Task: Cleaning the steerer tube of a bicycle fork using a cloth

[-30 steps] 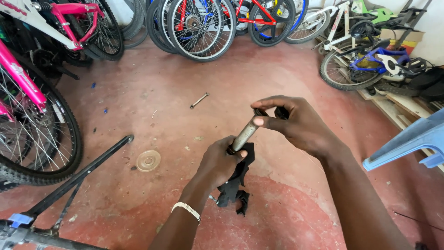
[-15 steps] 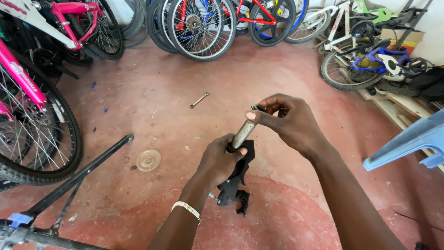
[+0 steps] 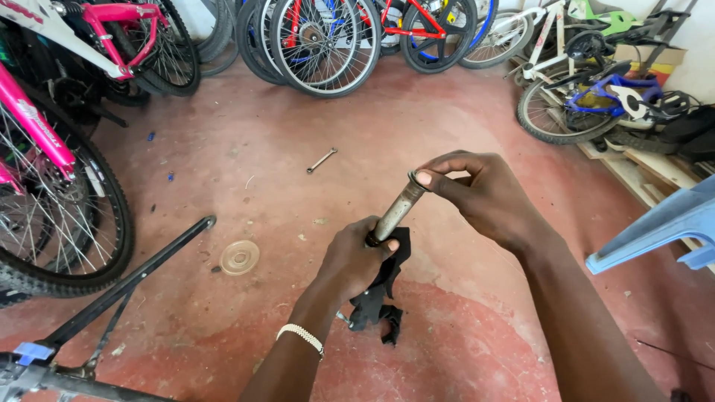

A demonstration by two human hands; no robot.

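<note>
A short, dull metal tube [image 3: 397, 211] is held slanting between both hands above the red floor. My left hand [image 3: 354, 260] grips its lower end together with a black rag [image 3: 380, 298] that hangs down below the fist. My right hand [image 3: 480, 195] pinches the tube's upper end, thumb across its rim. A white bracelet [image 3: 302, 339] sits on my left wrist.
A pink bicycle's wheel [image 3: 56, 216] stands at the left, and several bicycles [image 3: 328, 37] line the back wall. A small wrench [image 3: 322, 159] and a round clear disc [image 3: 240, 257] lie on the floor. A black bicycle frame [image 3: 119, 286] slants at lower left; a blue plastic chair [image 3: 663, 223] is at right.
My right hand has shifted on the tube's top end, the thumb now lying over the rim. The tube and left hand have stayed nearly still.
</note>
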